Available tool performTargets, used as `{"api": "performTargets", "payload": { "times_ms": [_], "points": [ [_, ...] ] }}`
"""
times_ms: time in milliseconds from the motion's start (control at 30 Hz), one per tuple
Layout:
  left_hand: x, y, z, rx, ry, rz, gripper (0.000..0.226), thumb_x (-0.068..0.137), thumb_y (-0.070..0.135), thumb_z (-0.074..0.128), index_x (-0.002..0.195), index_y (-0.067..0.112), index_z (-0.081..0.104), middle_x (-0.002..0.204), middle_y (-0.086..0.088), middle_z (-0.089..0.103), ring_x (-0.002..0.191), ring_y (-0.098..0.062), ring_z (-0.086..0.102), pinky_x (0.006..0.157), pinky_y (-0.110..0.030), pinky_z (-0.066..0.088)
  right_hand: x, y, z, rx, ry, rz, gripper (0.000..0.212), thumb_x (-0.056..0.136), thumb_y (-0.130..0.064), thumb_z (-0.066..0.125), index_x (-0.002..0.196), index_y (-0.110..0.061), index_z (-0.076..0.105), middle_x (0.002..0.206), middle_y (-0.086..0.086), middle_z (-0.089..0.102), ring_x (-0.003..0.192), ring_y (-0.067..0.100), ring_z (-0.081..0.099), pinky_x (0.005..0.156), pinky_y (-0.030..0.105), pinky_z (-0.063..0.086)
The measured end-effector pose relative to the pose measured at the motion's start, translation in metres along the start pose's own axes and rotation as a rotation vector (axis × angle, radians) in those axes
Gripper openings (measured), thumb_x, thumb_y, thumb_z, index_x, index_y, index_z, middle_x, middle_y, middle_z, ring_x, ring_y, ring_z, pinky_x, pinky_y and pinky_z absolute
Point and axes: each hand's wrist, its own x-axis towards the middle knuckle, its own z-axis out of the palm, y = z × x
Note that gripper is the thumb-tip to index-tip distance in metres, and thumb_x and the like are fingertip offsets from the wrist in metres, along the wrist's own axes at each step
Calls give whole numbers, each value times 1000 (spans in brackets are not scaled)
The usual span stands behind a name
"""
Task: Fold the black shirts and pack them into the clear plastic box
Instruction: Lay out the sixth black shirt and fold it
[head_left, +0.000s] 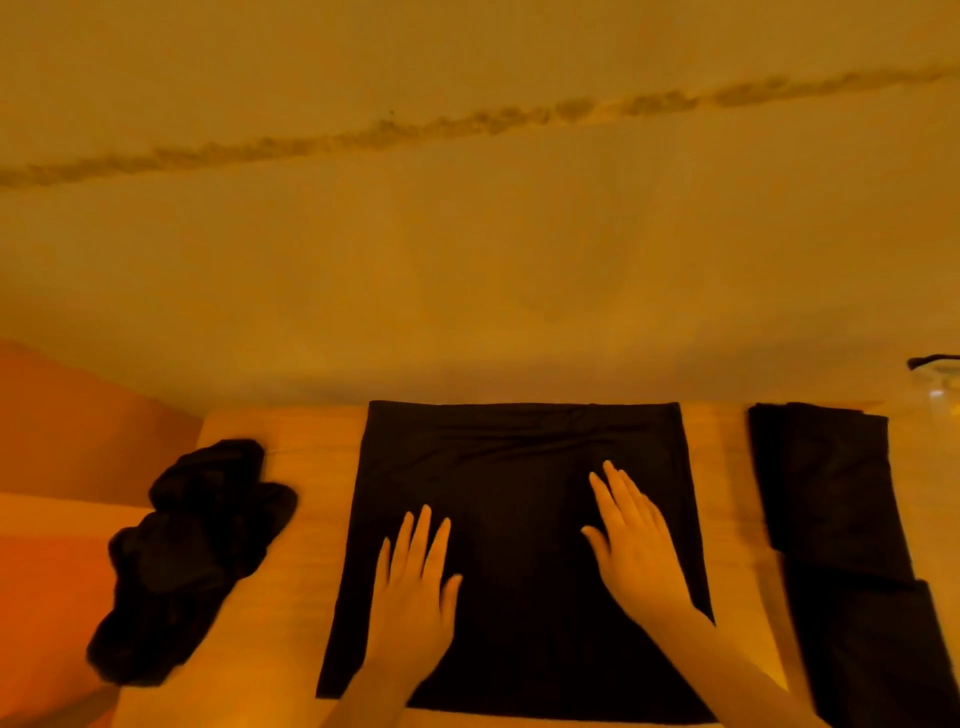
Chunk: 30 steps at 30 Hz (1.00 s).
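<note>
A black shirt (519, 441) lies folded into a flat rectangle in the middle of the wooden table (306, 457). My left hand (415, 587) lies flat on its lower left part, fingers straight. My right hand (634, 540) presses flat on its right half, fingers spread slightly. A crumpled black shirt (192, 551) sits in a heap at the left of the table. Another black shirt (841, 519), folded long, lies along the right side. Only a corner of the clear plastic box (940, 395) shows at the right edge.
A plain wall with a stained horizontal crack (467, 119) rises right behind the table. An orange surface (62, 467) lies to the left of the table. A dark thin object (935, 359) sits on top of the box corner.
</note>
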Motion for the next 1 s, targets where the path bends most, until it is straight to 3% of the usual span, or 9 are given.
{"api": "performTargets", "payload": {
  "times_ms": [100, 167, 233, 400, 533, 600, 700, 833, 1000],
  "points": [
    [-12, -20, 10, 78, -39, -55, 57, 95, 50, 15, 139, 18, 28, 145, -6, 32, 142, -24, 12, 114, -37, 4, -3, 16, 17, -122, 6, -23, 56, 97, -45, 27, 142, -21, 7, 154, 1, 8, 140, 17, -1, 115, 34, 2],
    [-20, -32, 14, 98, -109, -95, 62, 95, 50, 0, 141, 16, 24, 148, -5, 26, 144, -20, -6, 111, -37, -1, -7, 25, 18, -192, -44, 15, 59, 96, -51, 10, 142, -17, 26, 148, 7, 34, 139, 19, 15, 116, 34, 4],
    [-33, -36, 17, 112, -114, -118, 63, 94, 50, -1, 142, 17, 24, 149, -6, 24, 144, -18, -9, 111, -37, 0, -14, 31, 18, -223, -90, 31, 63, 96, -51, 1, 139, -16, 31, 143, 5, 40, 139, 15, 13, 112, 33, -1],
    [-64, -23, 24, 25, -67, -124, 63, 93, 52, 0, 149, 22, 1, 157, -2, -6, 144, -19, -8, 113, -39, -4, -33, 31, 23, -177, -89, 26, 66, 94, -56, -3, 142, -18, 22, 148, 3, 27, 143, 9, -11, 113, 31, -4],
    [-9, -8, 1, 10, 11, 8, 56, 97, 44, 7, 145, 19, 21, 154, -6, 17, 144, -22, -1, 116, -40, 1, 3, 18, 7, -82, 59, -32, 83, 79, -65, -22, 143, -19, 4, 151, -4, -1, 142, 14, -6, 116, 36, -3],
    [41, -6, -16, 3, 81, 80, 54, 97, 42, 17, 143, 16, 29, 151, -2, 16, 142, -22, 6, 117, -43, 7, 37, 13, -6, -73, 139, -64, 71, 91, -57, -1, 145, -14, 12, 151, -1, 5, 143, 18, 4, 115, 40, 4],
    [108, -27, -33, -194, 129, -98, 55, 96, 39, 35, 144, 13, 30, 152, -5, 17, 143, -25, 9, 115, -43, 10, 82, 28, -24, 100, 239, 96, 54, 95, -30, 46, 142, -7, 33, 152, 11, 25, 141, 28, 21, 115, 43, 18],
    [131, -59, -47, -467, 173, -274, 34, 85, 26, 64, 115, 11, 62, 128, -5, 50, 124, -24, 39, 104, -33, 32, 97, 57, -38, 455, 218, 239, 37, 89, -19, 59, 124, -6, 57, 143, 5, 42, 132, 23, 36, 107, 31, 29],
    [126, -72, -58, -558, 68, -257, 11, 80, 18, 71, 90, 15, 68, 104, 6, 50, 102, -5, 40, 90, -20, 31, 91, 75, -38, 462, 195, 140, 24, 81, -11, 68, 105, -9, 69, 135, 2, 49, 128, 19, 40, 102, 24, 28]
  ]
}}
